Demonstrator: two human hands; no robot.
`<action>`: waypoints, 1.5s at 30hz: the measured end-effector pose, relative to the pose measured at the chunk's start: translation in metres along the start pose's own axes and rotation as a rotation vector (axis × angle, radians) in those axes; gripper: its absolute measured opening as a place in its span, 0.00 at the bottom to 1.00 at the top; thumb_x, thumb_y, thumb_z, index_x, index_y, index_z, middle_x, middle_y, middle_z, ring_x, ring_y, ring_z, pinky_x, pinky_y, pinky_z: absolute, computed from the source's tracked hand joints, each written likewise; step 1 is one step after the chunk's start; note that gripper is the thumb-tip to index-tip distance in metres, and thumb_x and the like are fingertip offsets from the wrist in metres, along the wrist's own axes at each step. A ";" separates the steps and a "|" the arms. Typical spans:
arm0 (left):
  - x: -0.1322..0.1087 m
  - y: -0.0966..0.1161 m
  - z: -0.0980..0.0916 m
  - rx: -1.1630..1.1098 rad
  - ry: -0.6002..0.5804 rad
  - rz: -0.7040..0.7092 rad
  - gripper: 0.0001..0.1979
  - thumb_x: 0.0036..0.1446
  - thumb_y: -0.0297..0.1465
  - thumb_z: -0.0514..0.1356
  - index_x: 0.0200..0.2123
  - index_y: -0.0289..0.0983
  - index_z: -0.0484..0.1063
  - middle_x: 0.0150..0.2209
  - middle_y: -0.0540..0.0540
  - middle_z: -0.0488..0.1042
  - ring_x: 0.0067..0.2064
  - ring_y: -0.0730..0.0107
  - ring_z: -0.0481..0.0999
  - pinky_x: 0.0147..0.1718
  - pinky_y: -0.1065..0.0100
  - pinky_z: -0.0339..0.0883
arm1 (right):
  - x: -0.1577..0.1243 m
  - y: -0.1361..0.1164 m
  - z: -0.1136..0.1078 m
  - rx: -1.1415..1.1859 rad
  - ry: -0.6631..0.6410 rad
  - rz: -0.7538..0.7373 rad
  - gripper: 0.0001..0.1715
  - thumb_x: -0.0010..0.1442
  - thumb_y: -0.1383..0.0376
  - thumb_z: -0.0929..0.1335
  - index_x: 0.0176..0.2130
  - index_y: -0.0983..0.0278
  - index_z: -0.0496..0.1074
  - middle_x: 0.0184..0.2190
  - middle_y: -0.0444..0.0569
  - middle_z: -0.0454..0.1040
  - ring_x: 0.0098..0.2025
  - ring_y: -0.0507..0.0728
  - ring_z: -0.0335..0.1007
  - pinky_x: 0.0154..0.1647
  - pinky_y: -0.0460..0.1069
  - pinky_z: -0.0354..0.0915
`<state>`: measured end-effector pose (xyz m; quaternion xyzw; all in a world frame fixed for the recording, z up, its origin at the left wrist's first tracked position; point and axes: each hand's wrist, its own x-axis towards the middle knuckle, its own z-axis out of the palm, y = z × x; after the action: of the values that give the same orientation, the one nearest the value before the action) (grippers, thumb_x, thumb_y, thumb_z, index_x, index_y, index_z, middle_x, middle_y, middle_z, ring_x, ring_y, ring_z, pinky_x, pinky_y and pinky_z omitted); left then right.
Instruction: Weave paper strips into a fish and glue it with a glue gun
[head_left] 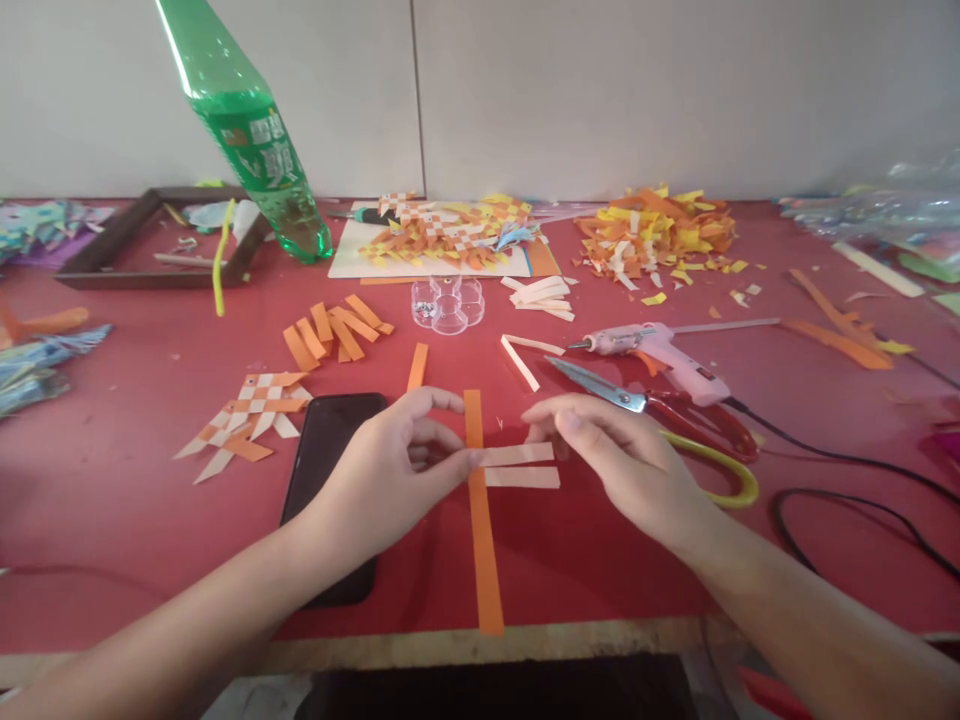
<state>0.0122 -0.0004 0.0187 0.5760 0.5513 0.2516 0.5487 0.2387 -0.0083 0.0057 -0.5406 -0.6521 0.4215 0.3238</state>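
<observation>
My left hand (pixel 409 450) pinches a long orange paper strip (pixel 487 560), its thumb at the spot where a pale paper strip (pixel 521 455) crosses. Just below, a second pale strip (pixel 525 478) also sticks out to the right of the orange one. My right hand (pixel 626 455) hovers beside the free ends of the pale strips, fingers loosely curled and thumb raised, with nothing visible in it. Left of my left hand lies a woven orange-and-white paper fish (pixel 247 415). A black phone (pixel 330 450) is partly hidden under my left forearm.
Red-handled scissors (pixel 600 382) and a pink glue gun (pixel 660 350) with a cord lie right. Short orange strips (pixel 330 330), a clear flower-shaped tray (pixel 448 305) and pale strips (pixel 540 295) lie ahead. Behind stand a green bottle (pixel 255 140), a dark frame (pixel 82 265) and paper scraps (pixel 656 235).
</observation>
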 end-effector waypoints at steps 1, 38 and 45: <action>0.000 0.000 0.000 -0.007 0.010 0.003 0.19 0.51 0.34 0.67 0.44 0.41 0.65 0.29 0.54 0.78 0.31 0.71 0.77 0.35 0.69 0.71 | 0.000 0.000 0.001 0.003 -0.001 -0.002 0.13 0.65 0.54 0.65 0.42 0.57 0.75 0.35 0.44 0.78 0.38 0.53 0.75 0.38 0.46 0.70; 0.001 0.001 0.007 -0.196 -0.088 -0.056 0.27 0.52 0.38 0.68 0.54 0.43 0.67 0.26 0.53 0.76 0.28 0.71 0.76 0.29 0.71 0.70 | -0.004 -0.011 0.018 0.268 -0.219 0.160 0.10 0.58 0.59 0.70 0.31 0.62 0.71 0.29 0.44 0.75 0.33 0.53 0.77 0.38 0.48 0.76; 0.001 0.001 0.009 -0.212 -0.088 -0.038 0.26 0.53 0.35 0.67 0.54 0.41 0.67 0.25 0.53 0.77 0.27 0.72 0.77 0.27 0.72 0.69 | -0.005 -0.008 0.018 0.124 -0.246 0.124 0.11 0.60 0.57 0.68 0.31 0.62 0.72 0.27 0.45 0.73 0.29 0.53 0.71 0.33 0.48 0.72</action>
<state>0.0204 -0.0025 0.0165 0.5147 0.5079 0.2726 0.6347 0.2206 -0.0172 0.0058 -0.5030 -0.6251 0.5431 0.2474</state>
